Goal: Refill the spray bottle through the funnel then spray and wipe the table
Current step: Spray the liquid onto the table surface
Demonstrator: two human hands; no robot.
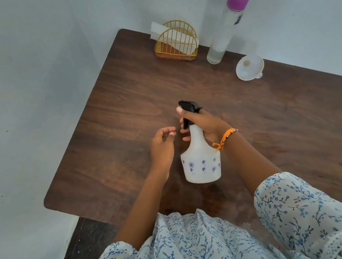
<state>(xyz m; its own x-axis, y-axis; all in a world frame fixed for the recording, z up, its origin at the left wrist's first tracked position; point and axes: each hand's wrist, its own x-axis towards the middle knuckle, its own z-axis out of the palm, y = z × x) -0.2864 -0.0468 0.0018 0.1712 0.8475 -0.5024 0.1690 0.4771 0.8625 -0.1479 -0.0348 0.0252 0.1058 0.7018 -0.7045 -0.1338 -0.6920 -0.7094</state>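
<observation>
**Soft, even daylight; wide-angle warp at the edges**

Bright but diffuse, cool-toned, with no hard glare anywhere. Faint, blurred shadow behind the tall bottle on the pale wall, suggesting light from the front and left. Mild sheen across the dark wood table, grain readable in the middle. Slightly soft throughout, with a smeared, compressed look. Strong fisheye bending: table edges bowed, tall bottle leaning outward. Floral sleeve at the bottom large and stretched, its print reasonably sharp. No motion blur on the hands.
</observation>
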